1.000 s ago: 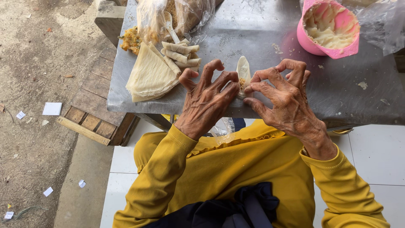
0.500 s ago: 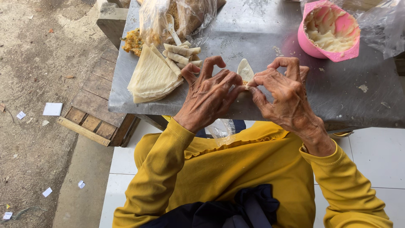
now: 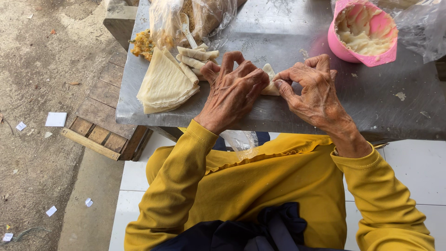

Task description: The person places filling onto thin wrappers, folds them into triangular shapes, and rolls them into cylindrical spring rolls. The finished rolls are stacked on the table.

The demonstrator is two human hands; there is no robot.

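Folding looks to be the step in hand: the left hand [image 3: 234,88] and the right hand [image 3: 312,88] meet over a small pale wrapper piece [image 3: 269,78] lying on the grey metal bench [image 3: 385,107], fingertips of both pinching its edges, the left hand arched over most of it so that only its upper tip and right edge show. Judging from that grip, the fold is partly made and not yet closed; finishing it would call for a tight, even tuck with the thumbs while the wrapper is kept from tearing. Just left of the hands lies a stack of folded wrapper sheets [image 3: 163,83], and above it a few finished rolls [image 3: 195,56], touching one another. Behind these sits a clear plastic bag [image 3: 204,18] with brownish contents and a white spoon [image 3: 186,29] in it; a heap of yellow-orange filling [image 3: 143,44] lies at its left. At the far right of the bench stands a pink bowl [image 3: 341,46] of pale paste, with more clear plastic [image 3: 425,28] crumpled beside it. No label is legible on any package. Small white paper scraps [image 3: 55,119] lie on the dirt ground below.
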